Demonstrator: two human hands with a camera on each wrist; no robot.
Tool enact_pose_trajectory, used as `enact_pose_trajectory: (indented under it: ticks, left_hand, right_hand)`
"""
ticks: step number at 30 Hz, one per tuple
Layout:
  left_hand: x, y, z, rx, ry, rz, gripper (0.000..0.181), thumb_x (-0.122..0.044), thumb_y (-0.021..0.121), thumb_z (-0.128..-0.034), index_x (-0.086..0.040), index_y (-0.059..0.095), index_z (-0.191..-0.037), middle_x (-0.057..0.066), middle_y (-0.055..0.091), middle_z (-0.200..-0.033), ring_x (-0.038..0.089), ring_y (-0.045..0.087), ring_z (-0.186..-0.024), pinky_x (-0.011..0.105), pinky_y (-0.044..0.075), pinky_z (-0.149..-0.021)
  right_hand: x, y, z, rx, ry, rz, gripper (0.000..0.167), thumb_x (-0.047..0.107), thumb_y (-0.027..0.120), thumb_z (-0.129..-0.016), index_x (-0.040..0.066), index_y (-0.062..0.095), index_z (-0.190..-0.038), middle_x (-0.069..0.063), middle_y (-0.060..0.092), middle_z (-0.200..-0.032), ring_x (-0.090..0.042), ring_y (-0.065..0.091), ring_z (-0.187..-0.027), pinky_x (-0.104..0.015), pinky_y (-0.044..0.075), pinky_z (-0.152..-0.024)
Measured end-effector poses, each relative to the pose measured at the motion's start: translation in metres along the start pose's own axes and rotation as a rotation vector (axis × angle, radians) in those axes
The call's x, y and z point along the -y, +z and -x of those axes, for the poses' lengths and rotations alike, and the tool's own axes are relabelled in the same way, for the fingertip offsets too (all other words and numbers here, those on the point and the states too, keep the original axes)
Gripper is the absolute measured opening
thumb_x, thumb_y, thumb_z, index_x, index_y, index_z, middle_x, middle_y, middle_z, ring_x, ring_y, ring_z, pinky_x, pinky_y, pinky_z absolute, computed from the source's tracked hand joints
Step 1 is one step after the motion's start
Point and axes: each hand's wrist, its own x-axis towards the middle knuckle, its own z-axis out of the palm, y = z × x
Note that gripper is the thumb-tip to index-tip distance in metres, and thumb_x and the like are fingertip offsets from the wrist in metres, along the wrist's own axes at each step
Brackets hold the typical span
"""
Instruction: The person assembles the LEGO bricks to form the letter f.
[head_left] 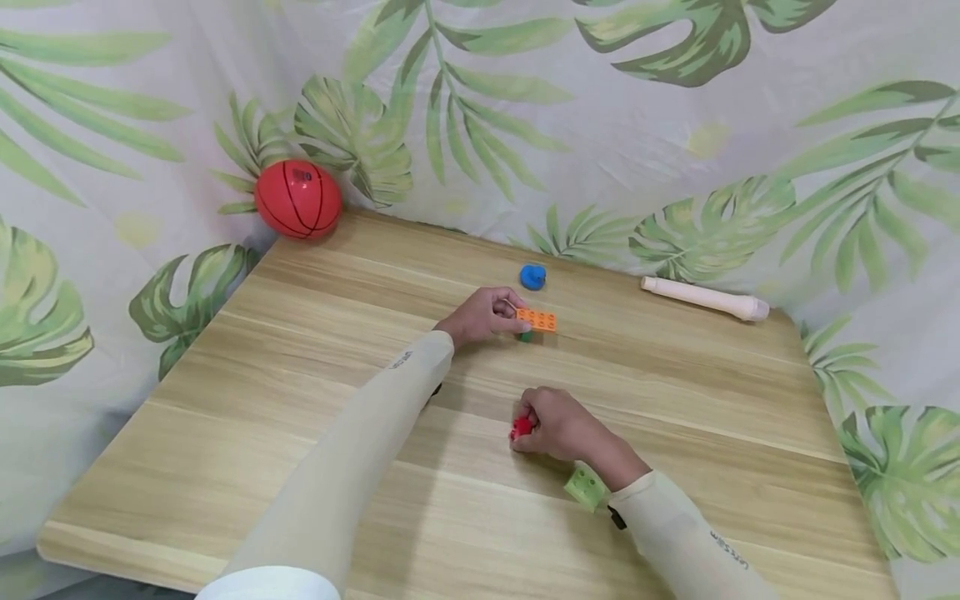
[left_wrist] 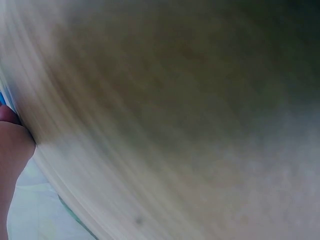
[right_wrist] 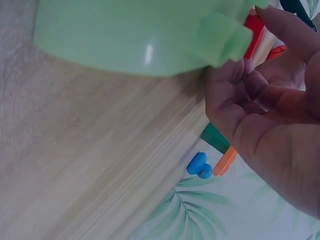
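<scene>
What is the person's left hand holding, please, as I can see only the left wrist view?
Observer: In the head view, the left hand holds an orange block.

Operator: Thank you; and what about the other one, please?

Observer: The right hand grips a small red block.

Operator: Is anything lying near it, if I may ask?

Observer: Yes, a light green block lies close by on the table.

Right hand [right_wrist: 270, 115] grips red block [right_wrist: 255, 34]; light green block [right_wrist: 130, 35] lies near. Blue piece [right_wrist: 198, 163], green block [right_wrist: 216, 137] and orange block [right_wrist: 225, 161] are located far.
</scene>
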Motion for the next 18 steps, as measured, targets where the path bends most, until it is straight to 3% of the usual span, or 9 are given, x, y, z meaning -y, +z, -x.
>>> enact_pose_trajectory:
  ticks: [6,11,15,18]
  left_hand:
    - [-0.002,0.000,0.001,-0.008,-0.013,-0.011,0.031,-0.017,0.085,-0.0941,-0.008,0.072,-0.120,-0.003,0.068,-0.090,0.013,0.059,-0.086,0.023,0.047,-0.071]
    - [-0.003,0.000,0.001,-0.002,-0.025,-0.016,0.031,-0.017,0.085,-0.0939,-0.009,0.072,-0.120,-0.002,0.068,-0.091,0.013,0.059,-0.087,0.023,0.047,-0.072]
    - [-0.004,0.000,0.003,-0.007,-0.014,-0.014,0.031,-0.017,0.086,-0.0936,-0.007,0.072,-0.120,-0.002,0.068,-0.092,0.014,0.060,-0.088,0.024,0.048,-0.073]
    - [-0.004,0.001,0.003,-0.011,-0.018,-0.013,0.032,-0.017,0.086,-0.0936,-0.007,0.072,-0.121,-0.002,0.069,-0.092,0.013,0.061,-0.088,0.024,0.048,-0.074]
  right_hand:
    - [-0.010,-0.004,-0.003,-0.031,0.007,-0.049,0.026,0.026,0.088,-0.092,0.011,0.067,-0.099,-0.002,0.065,-0.089,-0.016,0.057,-0.080,-0.029,0.049,-0.070]
    - [-0.028,-0.020,-0.009,-0.081,0.038,-0.087,0.024,0.028,0.083,-0.095,0.009,0.071,-0.104,-0.004,0.069,-0.094,-0.016,0.061,-0.082,-0.029,0.051,-0.071]
    - [-0.039,-0.043,-0.015,-0.179,0.050,-0.132,0.023,0.024,0.077,-0.099,0.006,0.071,-0.111,-0.011,0.073,-0.102,-0.022,0.067,-0.091,-0.034,0.056,-0.078]
    - [-0.043,-0.059,-0.021,-0.276,0.012,-0.158,0.026,0.021,0.073,-0.102,0.004,0.068,-0.121,-0.017,0.074,-0.111,-0.029,0.071,-0.102,-0.042,0.059,-0.087]
